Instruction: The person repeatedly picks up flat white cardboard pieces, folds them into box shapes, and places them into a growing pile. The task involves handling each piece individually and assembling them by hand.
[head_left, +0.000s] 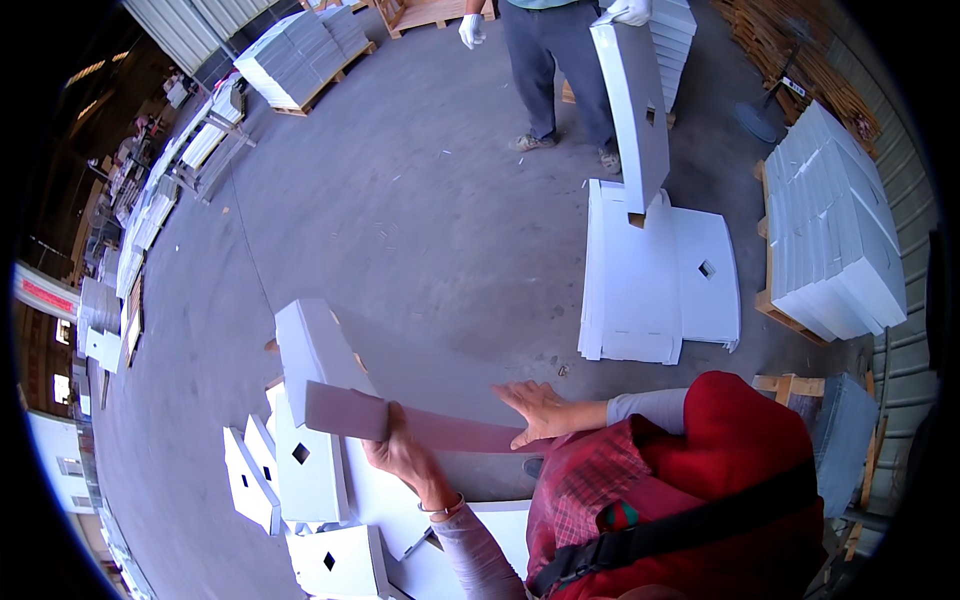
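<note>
My left hand [402, 458] grips the end of a grey-white folded cardboard carton [318, 350], its fingers tucked behind a short flap [345, 410]. The carton is held at a tilt, and a blurred pinkish-grey panel [455, 432] stretches from my left hand to the right. Fingers spread, my right hand [540, 410] hovers by the far end of that panel; I cannot tell if it touches. Below and left of my left hand lie several white cartons [315, 470] with diamond-shaped cut-outs.
Across from me a person in white gloves [632, 12] holds a tall white carton [640, 120] upright over flat white cartons [630, 280] on the floor. Wrapped white stacks on pallets [830, 230] stand at the right wall, others [300, 60] at the far left.
</note>
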